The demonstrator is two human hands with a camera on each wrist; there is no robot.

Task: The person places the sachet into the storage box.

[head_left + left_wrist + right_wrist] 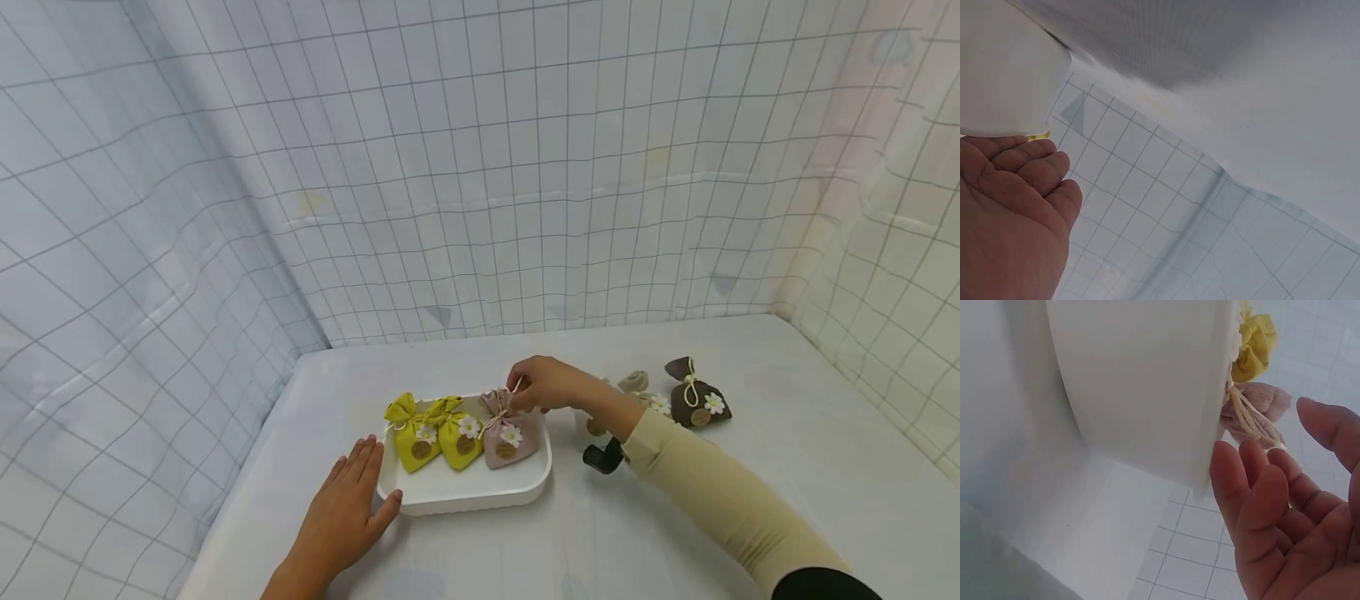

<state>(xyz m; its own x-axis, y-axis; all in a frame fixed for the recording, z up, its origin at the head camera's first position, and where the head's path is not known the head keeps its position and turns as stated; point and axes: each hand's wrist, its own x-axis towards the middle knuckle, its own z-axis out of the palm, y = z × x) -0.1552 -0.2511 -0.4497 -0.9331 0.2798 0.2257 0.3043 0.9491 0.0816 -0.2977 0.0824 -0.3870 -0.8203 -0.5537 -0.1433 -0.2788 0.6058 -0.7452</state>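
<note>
A white tray [468, 498] holds two yellow drawstring pouches [417, 433] side by side and a pink drawstring pouch [517, 442] at its right end, each with a white flower and a round brown tag. My left hand [341, 504] lies against the tray's left side, fingers extended. At the pink pouch's gathered neck is my right hand [551, 385]. In the right wrist view its thumb stands apart from the loosely bent fingers [1263, 500], near the cord ends of the pink pouch [1266, 403]; nothing is gripped between them.
Right of the tray lie a dark brown pouch [697, 402] and paler pouches [636, 382], partly hidden by my right forearm. A black piece [603, 457] sits under that wrist. White grid-patterned curtains [525, 208] surround the white table [645, 533].
</note>
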